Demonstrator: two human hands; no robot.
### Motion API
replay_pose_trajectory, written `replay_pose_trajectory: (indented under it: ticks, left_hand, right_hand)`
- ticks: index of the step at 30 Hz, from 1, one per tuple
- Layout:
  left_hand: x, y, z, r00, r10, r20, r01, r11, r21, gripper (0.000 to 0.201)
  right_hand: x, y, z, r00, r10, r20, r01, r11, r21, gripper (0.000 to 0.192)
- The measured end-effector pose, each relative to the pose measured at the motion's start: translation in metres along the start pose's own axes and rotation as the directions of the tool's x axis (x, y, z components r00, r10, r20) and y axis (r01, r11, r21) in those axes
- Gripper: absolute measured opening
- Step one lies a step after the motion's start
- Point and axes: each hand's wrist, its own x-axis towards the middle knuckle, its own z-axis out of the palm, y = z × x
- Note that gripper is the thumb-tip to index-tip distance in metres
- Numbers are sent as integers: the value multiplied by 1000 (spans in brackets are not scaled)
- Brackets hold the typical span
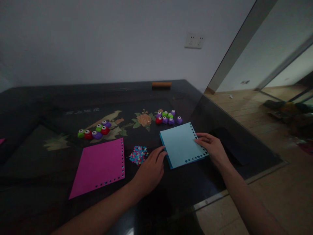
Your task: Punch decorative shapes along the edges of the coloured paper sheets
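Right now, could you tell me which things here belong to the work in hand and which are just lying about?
In hand:
- light blue sheets, touched by the left hand and the right hand

Lying about:
- pink sheet
- confetti pile
- two groups of small punches
- orange block
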Motion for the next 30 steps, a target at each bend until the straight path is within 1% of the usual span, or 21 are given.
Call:
replay_pose_trajectory:
  ticks: [5, 7, 12, 19, 24, 30]
  left_hand:
    - [0, 2, 1, 998, -59, 9, 59, 998, 0, 40]
    - [0, 2, 1, 998, -65, 24, 65, 998, 4, 41]
    - [-1, 1, 1, 997, -24, 73, 19, 998, 62, 48]
    - [-1, -2, 4, 998, 51, 49, -56, 993, 107, 50]
    - [-1, -3, 4, 994, 88, 67, -95, 989, 116, 51]
    - [-1, -3, 3, 993, 83, 88, -94, 987, 131, 51]
  right_hand:
    - [-2, -2, 3, 1000, -27, -9, 26, 997, -70, 45]
    - [-3, -2, 4, 1000, -30, -9, 29, 996, -82, 44]
    - [-3, 0, 5, 999, -33, -4, 32, 995, -97, 42]
    - [-5, -1, 5, 999, -36, 5, 36, 993, -112, 42]
    - [-6, -3, 6, 999, -52, 13, 53, 990, -130, 42]
    - [-6, -6, 4, 997, -70, 25, 73, 991, -113, 46]
